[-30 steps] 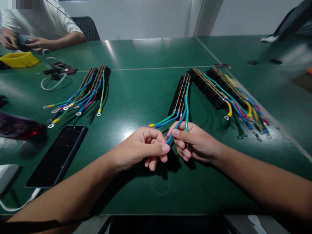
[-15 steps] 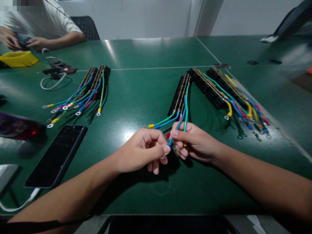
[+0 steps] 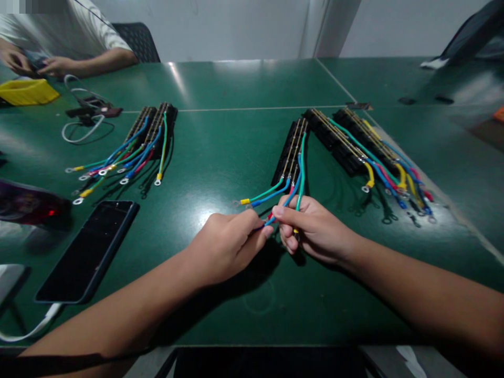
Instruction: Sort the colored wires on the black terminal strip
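A black strip with brass-coloured rails [image 3: 291,149] lies at the middle right, with coloured wires running from it toward me. My left hand [image 3: 228,244] is closed on the end of a blue wire [image 3: 270,221], its lug hidden by the fingers. Farther up the same wire, my right hand [image 3: 311,223] pinches it between thumb and fingers. A green wire [image 3: 302,173] passes down into the right hand, and its yellow sleeve shows below. Left of the strip, a green wire with a yellow sleeve [image 3: 245,201] and another blue wire [image 3: 271,196] lie loose. A red sleeve shows between my hands.
Two wired black strips [image 3: 334,142] lie to the right, two more [image 3: 159,128] at the left. A phone [image 3: 88,252] with a white cable and a dark bottle [image 3: 29,202] are near left. A yellow bin [image 3: 29,92] stands before a seated person [image 3: 66,52].
My left hand has turned and risen slightly, bending the blue wire's end over to the left. The right hand keeps its pinch nearly in place.
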Demonstrator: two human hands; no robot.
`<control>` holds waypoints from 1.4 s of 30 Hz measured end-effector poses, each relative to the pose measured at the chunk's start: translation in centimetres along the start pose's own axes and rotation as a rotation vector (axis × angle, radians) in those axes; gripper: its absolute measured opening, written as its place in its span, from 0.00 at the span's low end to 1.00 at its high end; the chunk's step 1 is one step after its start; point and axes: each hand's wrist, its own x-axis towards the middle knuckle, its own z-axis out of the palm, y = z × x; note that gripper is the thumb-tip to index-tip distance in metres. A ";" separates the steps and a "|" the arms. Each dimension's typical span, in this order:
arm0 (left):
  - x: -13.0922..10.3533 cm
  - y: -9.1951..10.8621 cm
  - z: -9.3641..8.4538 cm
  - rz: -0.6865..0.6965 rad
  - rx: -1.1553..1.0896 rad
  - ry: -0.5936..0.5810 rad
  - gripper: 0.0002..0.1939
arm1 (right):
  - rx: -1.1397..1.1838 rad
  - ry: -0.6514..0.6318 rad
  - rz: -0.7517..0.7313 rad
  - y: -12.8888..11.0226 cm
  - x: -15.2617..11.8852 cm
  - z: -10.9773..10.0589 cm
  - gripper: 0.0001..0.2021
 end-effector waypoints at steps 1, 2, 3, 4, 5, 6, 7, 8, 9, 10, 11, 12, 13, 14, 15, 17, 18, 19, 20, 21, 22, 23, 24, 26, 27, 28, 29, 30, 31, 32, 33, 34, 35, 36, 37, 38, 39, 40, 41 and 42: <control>0.0 0.0 0.0 -0.007 -0.012 -0.018 0.10 | 0.000 -0.001 0.004 0.0 0.0 0.0 0.14; 0.0 0.0 0.0 -0.009 -0.022 -0.027 0.10 | 0.000 -0.002 0.009 0.0 0.0 0.0 0.14; 0.0 -0.1 0.0 -0.005 -0.024 -0.027 0.10 | 0.001 -0.001 0.010 0.0 0.0 0.0 0.14; 0.0 -0.1 0.0 0.005 -0.017 -0.017 0.10 | 0.002 -0.001 0.009 0.0 0.0 0.0 0.14; -0.1 -0.2 0.1 0.019 -0.002 -0.002 0.10 | 0.003 0.000 0.006 0.0 0.0 0.0 0.15; -0.1 -0.3 0.1 0.033 0.017 0.014 0.10 | 0.004 0.001 0.003 -0.1 0.0 0.0 0.15; -0.2 -0.3 0.1 0.044 0.036 0.029 0.11 | 0.005 0.002 0.000 -0.1 0.0 0.0 0.15; -0.2 -0.3 0.1 0.048 0.048 0.033 0.11 | 0.004 0.002 -0.001 -0.1 0.0 0.0 0.16; -0.2 -0.3 0.1 0.042 0.050 0.030 0.11 | 0.003 -0.001 -0.001 -0.1 0.0 0.0 0.15; -0.2 -0.2 0.0 0.029 0.039 0.017 0.11 | 0.002 -0.005 -0.001 -0.1 0.0 0.0 0.15; -0.1 -0.2 -0.1 0.008 0.016 -0.003 0.12 | 0.002 -0.010 0.002 -0.1 0.0 0.0 0.14; -0.1 -0.1 -0.1 -0.017 -0.017 -0.031 0.12 | 0.002 -0.014 0.006 -0.1 0.0 -0.1 0.14; 0.0 0.0 -0.2 -0.040 -0.049 -0.058 0.12 | 0.004 -0.018 0.011 0.0 0.0 -0.1 0.13; 0.0 0.0 -0.3 -0.055 -0.073 -0.078 0.11 | 0.005 -0.019 0.018 0.0 0.0 -0.1 0.13; 0.1 0.0 -0.3 -0.058 -0.084 -0.079 0.11 | 0.007 -0.017 0.020 0.0 0.0 -0.1 0.13; 0.1 0.0 -0.2 -0.033 -0.052 -0.028 0.10 | 0.010 -0.007 0.014 -0.1 0.0 0.0 0.13; 0.0 0.0 -0.1 -0.014 -0.021 0.011 0.09 | 0.011 -0.003 0.008 -0.1 0.0 0.0 0.14; 0.0 0.0 0.0 0.000 0.011 0.044 0.09 | 0.010 0.002 0.005 -0.1 0.0 0.0 0.14; -0.1 0.0 0.1 0.009 0.040 0.068 0.08 | 0.008 0.006 0.004 -0.1 0.0 0.0 0.15; -0.1 0.0 0.1 0.013 0.059 0.082 0.08 | 0.007 0.011 0.003 -0.1 0.0 0.1 0.15; -0.2 0.0 0.2 0.012 0.076 0.090 0.08 | 0.005 0.013 0.003 -0.1 0.0 0.1 0.15; -0.3 0.0 0.2 0.013 0.085 0.092 0.08 | 0.005 0.017 0.003 -0.2 0.0 0.1 0.14; -0.3 0.0 0.2 0.016 0.089 0.089 0.09 | 0.005 0.015 0.001 -0.2 0.0 0.1 0.14; -0.3 0.0 0.1 0.012 0.075 0.065 0.10 | 0.002 0.011 0.002 -0.2 0.0 0.1 0.14; -0.3 0.0 0.1 -0.002 0.054 0.041 0.10 | 0.000 0.009 0.007 -0.2 0.0 0.1 0.14; -0.2 0.1 0.0 -0.025 0.023 0.010 0.10 | -0.002 0.008 0.014 -0.2 0.0 0.2 0.14; -0.2 0.1 -0.1 -0.048 -0.010 -0.022 0.10 | -0.004 0.008 0.019 -0.3 0.0 0.2 0.14; -0.1 0.0 -0.2 -0.067 -0.038 -0.045 0.10 | -0.006 0.009 0.022 -0.3 0.0 0.2 0.15; -0.1 0.0 -0.2 -0.075 -0.056 -0.056 0.10 | -0.008 0.011 0.022 -0.3 0.0 0.2 0.15; 0.0 0.0 -0.2 -0.071 -0.060 -0.051 0.10 | -0.008 0.014 0.019 -0.3 0.0 0.2 0.16; 0.0 -0.1 -0.2 -0.058 -0.048 -0.034 0.10 | -0.008 0.018 0.015 -0.3 -0.1 0.2 0.16; -0.1 -0.1 -0.2 -0.038 -0.027 -0.014 0.10 | -0.008 0.023 0.013 -0.3 -0.1 0.3 0.16; -0.1 -0.1 -0.1 -0.018 -0.004 0.005 0.09 | -0.007 0.025 0.011 -0.3 -0.1 0.3 0.17; -0.2 -0.1 -0.1 0.000 0.014 0.019 0.09 | -0.006 0.025 0.009 -0.2 -0.1 0.2 0.16; -0.3 -0.1 0.0 0.013 0.024 0.027 0.09 | -0.004 0.023 0.007 -0.2 -0.1 0.2 0.16; -0.4 -0.1 0.0 0.021 0.024 0.032 0.09 | -0.002 0.021 0.004 -0.2 -0.1 0.2 0.15; -0.4 -0.1 0.0 0.025 0.020 0.034 0.09 | -0.002 0.019 0.003 -0.1 -0.1 0.2 0.15; -0.5 0.0 0.0 0.026 0.015 0.035 0.08 | -0.001 0.019 0.001 -0.1 -0.1 0.2 0.14; -0.5 0.0 0.0 0.026 0.013 0.034 0.07 | 0.000 0.021 0.001 -0.1 -0.1 0.2 0.14; -0.5 0.1 -0.1 0.024 0.014 0.031 0.06 | 0.001 0.022 0.002 -0.1 -0.1 0.1 0.14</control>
